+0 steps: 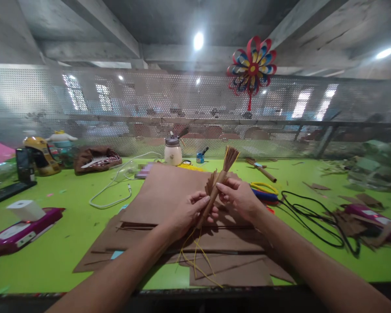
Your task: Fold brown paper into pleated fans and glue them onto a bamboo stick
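Between my two hands I hold a rolled brown paper tube (219,179), tilted with its top to the right. A fringed paper tuft (231,160) with yellow edges sticks out of its upper end, and thin yellow strings (196,256) trail from the lower end. My left hand (195,211) is closed round the lower part. Higher up, the fingers of my right hand (237,196) pinch the tube. A pleated brown paper piece (210,182) stands against its left side. Beneath lie stacked brown paper sheets (169,195).
A purple power strip (29,230) with a white plug (25,211) lies left, near a white cable (109,205). A jar (172,152) and a blue bottle (200,158) stand behind. To the right are a black cord (316,213), another paper tube (265,173) and paper scraps (355,221).
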The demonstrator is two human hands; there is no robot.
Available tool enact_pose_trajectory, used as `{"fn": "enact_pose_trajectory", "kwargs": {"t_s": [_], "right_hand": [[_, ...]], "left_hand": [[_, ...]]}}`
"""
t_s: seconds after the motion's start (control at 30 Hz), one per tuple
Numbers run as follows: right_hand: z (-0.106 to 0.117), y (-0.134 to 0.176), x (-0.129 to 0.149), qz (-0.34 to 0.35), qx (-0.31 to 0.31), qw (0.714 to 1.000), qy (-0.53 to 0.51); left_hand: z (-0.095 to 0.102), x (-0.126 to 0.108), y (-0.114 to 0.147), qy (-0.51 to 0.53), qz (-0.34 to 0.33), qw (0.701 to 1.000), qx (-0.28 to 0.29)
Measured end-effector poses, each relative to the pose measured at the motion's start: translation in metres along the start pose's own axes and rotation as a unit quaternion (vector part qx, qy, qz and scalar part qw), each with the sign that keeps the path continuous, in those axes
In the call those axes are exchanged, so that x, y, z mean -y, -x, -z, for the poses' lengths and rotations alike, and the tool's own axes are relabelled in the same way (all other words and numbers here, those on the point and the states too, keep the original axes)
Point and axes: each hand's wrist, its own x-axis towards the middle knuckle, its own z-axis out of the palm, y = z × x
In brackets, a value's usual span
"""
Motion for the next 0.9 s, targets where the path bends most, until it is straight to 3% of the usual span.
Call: {"fn": "enact_pose_trajectory", "kwargs": {"t_s": [0.5, 0.77, 0.9], "right_hand": [[0.0040, 0.0022, 0.0063, 0.048, 0.038, 0.997, 0.038], [0.0035, 0.0012, 0.0043, 0.054, 0.008, 0.996, 0.074], [0.0030, 0.0013, 0.0049, 0.055, 0.015, 0.995, 0.077]], "left_hand": [[-0.0019, 0.0002, 0.0021, 0.001, -0.028, 0.999, 0.023], [-0.0011, 0.0060, -0.0026, -0.036, -0.085, 0.994, -0.050], [-0.0023, 0.0057, -0.0018, -0.067, -0.079, 0.994, -0.025]]}}
